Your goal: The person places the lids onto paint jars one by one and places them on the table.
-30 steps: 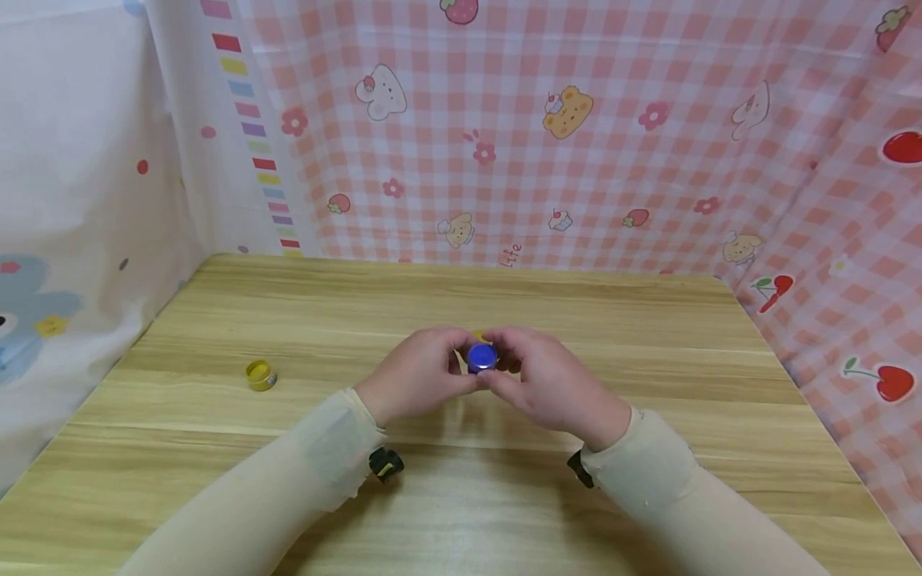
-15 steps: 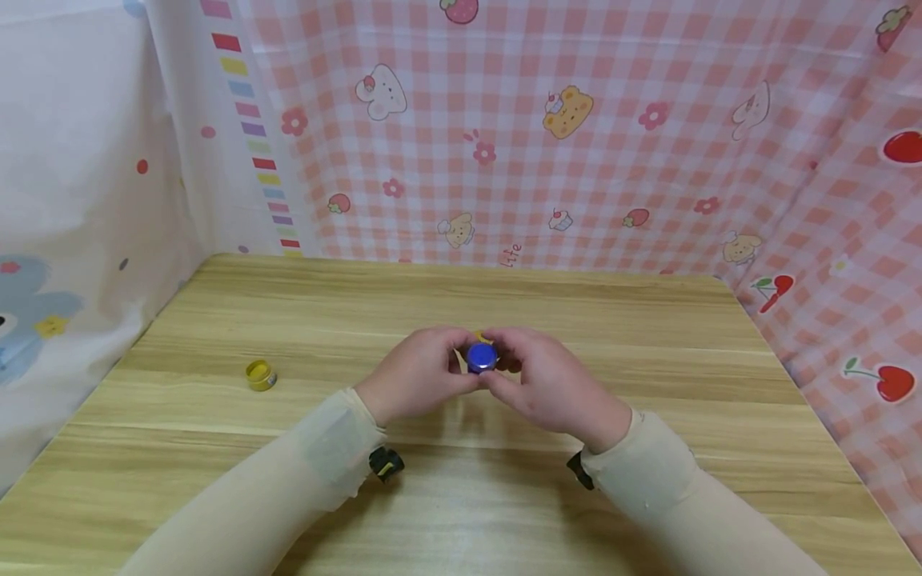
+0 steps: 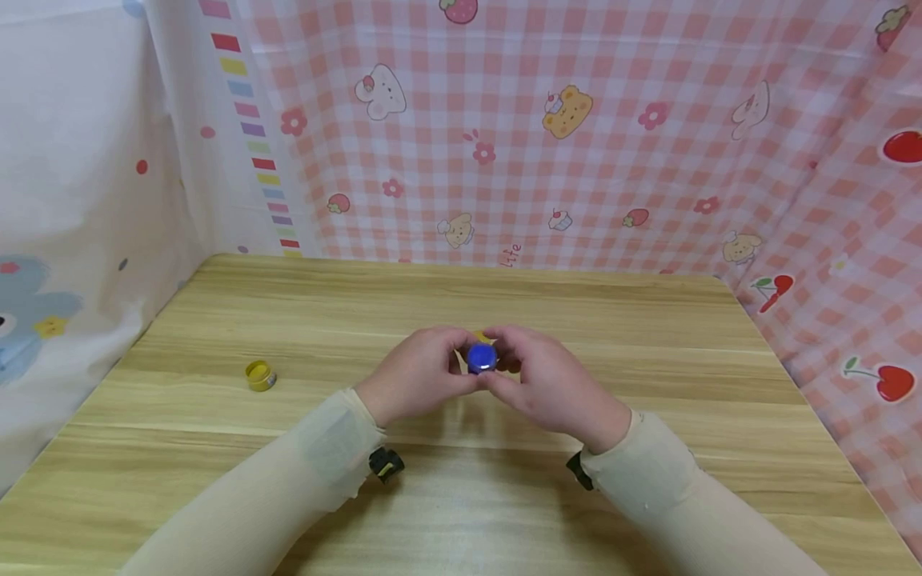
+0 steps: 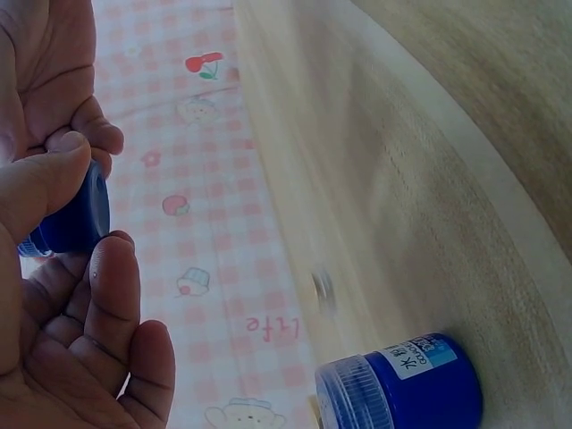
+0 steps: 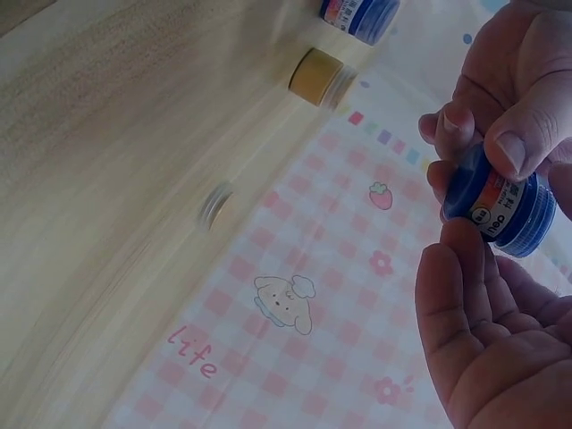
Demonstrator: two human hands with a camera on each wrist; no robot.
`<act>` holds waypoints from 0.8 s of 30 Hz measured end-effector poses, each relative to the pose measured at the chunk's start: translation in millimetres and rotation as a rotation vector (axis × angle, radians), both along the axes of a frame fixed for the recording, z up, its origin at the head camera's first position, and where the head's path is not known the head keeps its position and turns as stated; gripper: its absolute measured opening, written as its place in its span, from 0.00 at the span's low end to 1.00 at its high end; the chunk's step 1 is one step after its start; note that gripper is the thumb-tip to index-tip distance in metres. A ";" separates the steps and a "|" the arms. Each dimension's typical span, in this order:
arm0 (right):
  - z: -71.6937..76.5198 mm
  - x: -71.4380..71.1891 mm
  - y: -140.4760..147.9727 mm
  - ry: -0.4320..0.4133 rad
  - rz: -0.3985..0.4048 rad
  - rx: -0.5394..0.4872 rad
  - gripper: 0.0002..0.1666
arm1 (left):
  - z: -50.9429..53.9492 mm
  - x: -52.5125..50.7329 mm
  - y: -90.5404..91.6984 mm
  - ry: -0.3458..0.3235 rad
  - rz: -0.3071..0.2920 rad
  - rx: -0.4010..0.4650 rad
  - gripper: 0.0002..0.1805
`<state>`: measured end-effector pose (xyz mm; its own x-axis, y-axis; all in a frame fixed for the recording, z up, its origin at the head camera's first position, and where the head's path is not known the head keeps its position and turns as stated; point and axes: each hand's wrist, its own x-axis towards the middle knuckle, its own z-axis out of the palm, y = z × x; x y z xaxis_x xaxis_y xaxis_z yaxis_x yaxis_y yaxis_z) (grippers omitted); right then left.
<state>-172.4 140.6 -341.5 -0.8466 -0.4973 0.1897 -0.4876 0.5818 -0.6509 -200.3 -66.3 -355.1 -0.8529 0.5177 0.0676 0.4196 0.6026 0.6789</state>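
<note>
Both hands meet over the middle of the table in the head view. My left hand [image 3: 421, 374] and right hand [image 3: 558, 386] pinch a small blue jar [image 3: 482, 357] between thumbs and fingers. Its blue round face points up toward the head camera. The right wrist view shows the held jar [image 5: 487, 197] tilted, with a printed label and a clear ridged lid [image 5: 529, 223] at its lower end. Part of a yellow item [image 3: 480, 337] shows just behind the hands.
A small yellow jar [image 3: 260, 375] stands on the table's left side. The left wrist view has another blue jar [image 4: 429, 380] on the tabletop. In the right wrist view lie a clear-rimmed round piece [image 5: 214, 206], a yellow jar [image 5: 315, 78] and a blue jar [image 5: 357, 16].
</note>
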 end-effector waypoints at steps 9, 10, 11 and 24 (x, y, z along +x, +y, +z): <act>-1.1 -0.1 -1.2 0.000 -0.002 0.008 0.19 | -0.7 0.0 -0.1 0.021 -0.005 -0.012 0.12; -1.0 -0.2 -1.2 -0.012 -0.009 0.005 0.18 | -0.7 -0.1 0.0 0.019 -0.004 -0.012 0.12; -0.8 -0.2 -1.2 -0.022 -0.016 0.002 0.19 | -0.9 -0.2 0.2 0.016 -0.003 -0.012 0.12; -1.4 -0.2 -0.9 0.010 -0.001 0.003 0.18 | -0.7 0.5 0.5 0.019 -0.004 -0.009 0.13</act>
